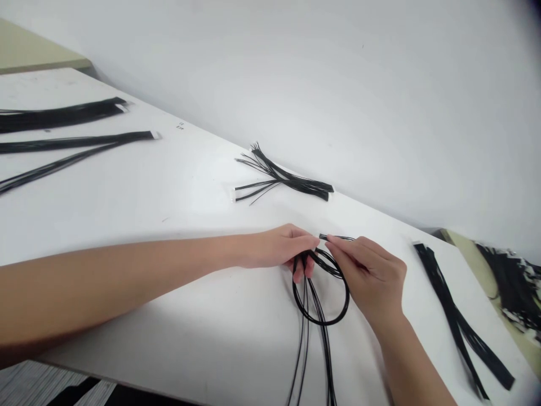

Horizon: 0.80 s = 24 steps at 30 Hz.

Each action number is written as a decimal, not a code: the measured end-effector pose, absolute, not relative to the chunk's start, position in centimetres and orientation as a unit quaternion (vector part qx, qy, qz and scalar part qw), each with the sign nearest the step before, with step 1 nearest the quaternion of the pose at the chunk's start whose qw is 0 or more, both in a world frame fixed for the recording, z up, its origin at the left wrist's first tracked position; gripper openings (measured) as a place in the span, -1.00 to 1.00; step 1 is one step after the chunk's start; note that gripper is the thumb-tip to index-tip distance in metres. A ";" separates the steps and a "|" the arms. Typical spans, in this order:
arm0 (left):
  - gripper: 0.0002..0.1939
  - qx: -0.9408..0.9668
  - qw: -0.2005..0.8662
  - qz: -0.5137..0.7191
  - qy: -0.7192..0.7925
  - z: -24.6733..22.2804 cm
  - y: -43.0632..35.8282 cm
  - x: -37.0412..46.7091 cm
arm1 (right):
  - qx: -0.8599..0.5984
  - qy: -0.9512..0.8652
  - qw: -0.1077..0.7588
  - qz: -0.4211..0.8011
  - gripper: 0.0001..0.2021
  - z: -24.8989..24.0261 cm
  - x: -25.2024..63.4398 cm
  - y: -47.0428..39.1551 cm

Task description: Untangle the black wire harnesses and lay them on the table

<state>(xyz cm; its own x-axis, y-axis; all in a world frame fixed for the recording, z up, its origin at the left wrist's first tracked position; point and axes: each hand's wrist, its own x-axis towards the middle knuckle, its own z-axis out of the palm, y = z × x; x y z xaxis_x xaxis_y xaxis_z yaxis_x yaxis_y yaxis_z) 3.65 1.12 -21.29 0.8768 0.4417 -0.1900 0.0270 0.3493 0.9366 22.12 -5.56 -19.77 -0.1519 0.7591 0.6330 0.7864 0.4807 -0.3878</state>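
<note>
A black wire harness [324, 322] hangs in a loop between my two hands over the white table. My left hand [298, 248] is closed around the bundle near its upper end, thumb and forefinger pinched together. From below that hand, several loose wires trail down past the loop toward the table's front edge. Close by on the right, my right hand [369, 270] pinches thin black wires whose short end points left toward my left fingertips. What sits exactly between the left fingertips is too small to make out.
Another black wire bundle [291, 181] with a white connector [233, 195] lies against the wall behind my hands. More black bundles [76, 139] are at the left. A split bundle [454, 310] lies at the right, with a pile of harnesses [513, 287] beyond.
</note>
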 end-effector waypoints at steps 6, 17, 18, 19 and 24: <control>-0.59 0.573 0.783 0.111 0.214 -21.2 1.2 3.6 | -0.502 -0.761 0.410 -0.030 -0.83 -20.0 22.0 -5.5; -0.59 0.586 0.779 0.103 0.200 -21.2 1.1 3.4 | -0.490 -0.760 0.428 -0.006 -0.81 -20.0 21.8 -5.6; -0.59 0.585 0.780 0.102 0.199 -21.2 1.2 3.3 | -0.487 -0.763 0.425 -0.005 -0.81 -20.0 21.8 -5.6; -0.60 0.583 0.782 0.100 0.197 -21.2 1.2 3.3 | -0.483 -0.767 0.422 -0.006 -0.80 -20.0 21.8 -5.6; -0.60 0.583 0.784 0.101 0.190 -21.2 1.1 3.2 | -0.463 -0.778 0.425 -0.007 -0.77 -20.0 21.8 -5.6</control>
